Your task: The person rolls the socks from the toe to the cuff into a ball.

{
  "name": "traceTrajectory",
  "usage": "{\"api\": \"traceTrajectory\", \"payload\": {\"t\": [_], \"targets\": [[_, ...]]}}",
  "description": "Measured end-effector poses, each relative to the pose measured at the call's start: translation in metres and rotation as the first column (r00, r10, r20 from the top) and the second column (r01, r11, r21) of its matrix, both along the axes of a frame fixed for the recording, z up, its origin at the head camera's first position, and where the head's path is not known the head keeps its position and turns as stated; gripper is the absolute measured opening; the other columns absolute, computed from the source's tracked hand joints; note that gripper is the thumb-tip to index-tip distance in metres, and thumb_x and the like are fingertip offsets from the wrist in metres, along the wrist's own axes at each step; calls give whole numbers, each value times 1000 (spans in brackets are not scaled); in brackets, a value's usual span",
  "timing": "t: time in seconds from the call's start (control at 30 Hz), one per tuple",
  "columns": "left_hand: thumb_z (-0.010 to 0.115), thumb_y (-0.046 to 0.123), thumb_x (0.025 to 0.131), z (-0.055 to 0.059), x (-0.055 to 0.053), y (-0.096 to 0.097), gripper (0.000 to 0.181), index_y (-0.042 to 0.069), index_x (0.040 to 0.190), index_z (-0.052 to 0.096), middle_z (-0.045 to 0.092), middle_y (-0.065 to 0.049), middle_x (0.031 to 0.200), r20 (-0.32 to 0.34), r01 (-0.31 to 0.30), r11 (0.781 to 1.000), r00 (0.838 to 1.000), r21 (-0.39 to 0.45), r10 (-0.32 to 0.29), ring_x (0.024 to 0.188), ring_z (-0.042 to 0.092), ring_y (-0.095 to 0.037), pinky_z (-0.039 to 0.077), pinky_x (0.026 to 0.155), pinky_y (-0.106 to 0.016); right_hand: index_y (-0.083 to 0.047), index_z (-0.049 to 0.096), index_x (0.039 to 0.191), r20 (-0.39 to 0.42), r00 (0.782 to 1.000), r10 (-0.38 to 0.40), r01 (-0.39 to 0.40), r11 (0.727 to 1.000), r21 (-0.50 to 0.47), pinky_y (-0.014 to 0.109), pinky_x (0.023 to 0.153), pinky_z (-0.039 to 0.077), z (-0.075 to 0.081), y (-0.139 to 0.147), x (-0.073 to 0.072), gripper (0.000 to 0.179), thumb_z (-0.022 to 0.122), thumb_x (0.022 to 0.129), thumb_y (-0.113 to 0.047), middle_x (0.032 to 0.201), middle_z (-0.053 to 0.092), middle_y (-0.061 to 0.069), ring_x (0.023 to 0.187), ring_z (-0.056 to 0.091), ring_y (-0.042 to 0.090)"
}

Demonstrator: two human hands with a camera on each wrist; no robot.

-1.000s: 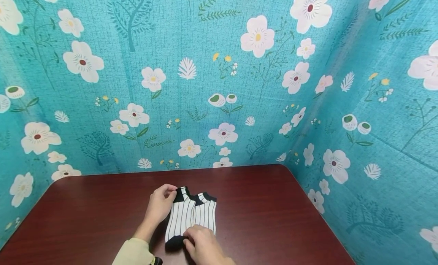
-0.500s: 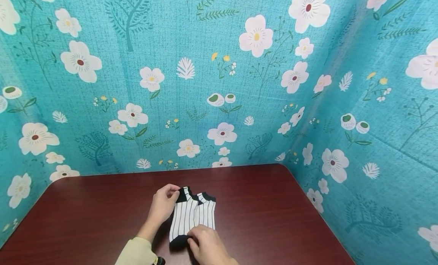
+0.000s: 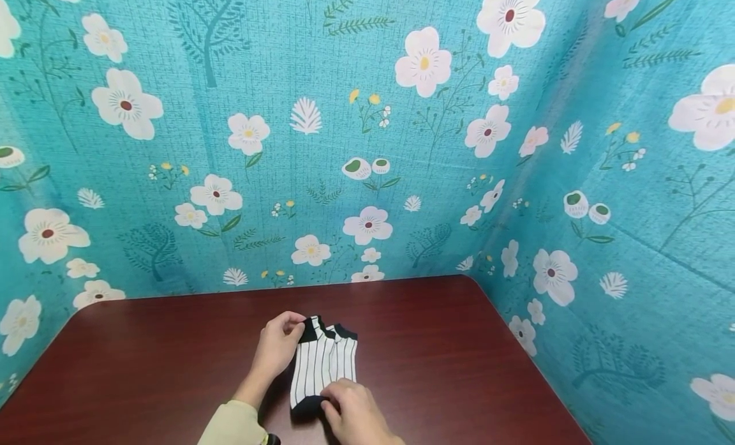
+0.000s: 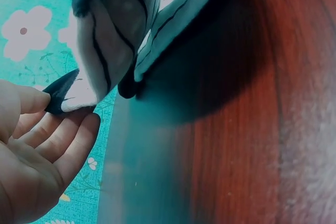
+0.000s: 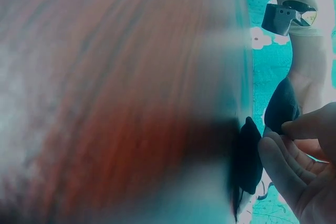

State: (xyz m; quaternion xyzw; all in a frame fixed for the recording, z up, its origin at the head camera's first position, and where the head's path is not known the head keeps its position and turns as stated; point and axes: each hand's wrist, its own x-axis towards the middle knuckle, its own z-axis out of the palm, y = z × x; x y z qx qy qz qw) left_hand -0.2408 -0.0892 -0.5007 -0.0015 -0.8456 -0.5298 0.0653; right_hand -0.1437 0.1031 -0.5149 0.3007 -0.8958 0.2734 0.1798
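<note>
In the head view, a white ankle sock (image 3: 311, 368) with thin black stripes and black heel, toe and cuff is stretched between both hands. My left hand (image 3: 278, 344) pinches its black heel corner, and my right hand (image 3: 355, 408) pinches the black toe (image 5: 282, 106). A matching second sock (image 3: 346, 355) lies to the right, partly covered by the first. From the left wrist, the held sock (image 4: 107, 45) hangs raised off the table, thumb and fingers (image 4: 79, 135) at its heel. The right wrist view shows the second sock's black toe (image 5: 249, 156) lower, by the tabletop.
The dark red wooden table (image 3: 172, 355) extends on both sides of the socks. Behind it and along the right side hangs a teal floral cloth (image 3: 367, 132). A dark device (image 5: 278, 19) is strapped on the left wrist.
Both hands have shifted slightly right with the held sock, so it now covers more of the second sock. Both pinches stay the same, and the head view has turned a little.
</note>
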Motion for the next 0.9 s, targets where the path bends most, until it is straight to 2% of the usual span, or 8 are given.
{"api": "traceTrajectory", "payload": {"t": [0.2, 0.63, 0.9], "targets": [[63, 10, 99, -3, -2, 3, 13, 11, 108, 71, 71, -2, 93, -8, 7, 1000, 1000, 7, -7, 86, 65, -19, 52, 74, -40, -14, 72, 90, 30, 999, -10, 10, 1000, -15, 20, 70, 50, 0, 5, 2, 6, 75, 86, -11, 86, 67, -9, 80, 61, 0], [64, 12, 99, -3, -3, 13, 12, 12, 109, 71, 72, -4, 98, -31, 15, 998, 999, 58, -13, 91, 67, -20, 54, 79, -41, -17, 72, 89, 71, 997, -34, 37, 999, -38, 18, 67, 47, 3, 14, 1, 11, 75, 84, -8, 86, 66, -11, 78, 58, -2], [64, 11, 99, -1, -4, 18, 12, 12, 108, 71, 73, -5, 97, -32, 21, 997, 999, 76, -18, 89, 68, -21, 55, 79, -41, -16, 72, 87, 20, 999, -40, 41, 997, -64, 17, 67, 47, 6, 18, 2, 12, 76, 82, -5, 85, 65, -11, 77, 58, -2]]}}
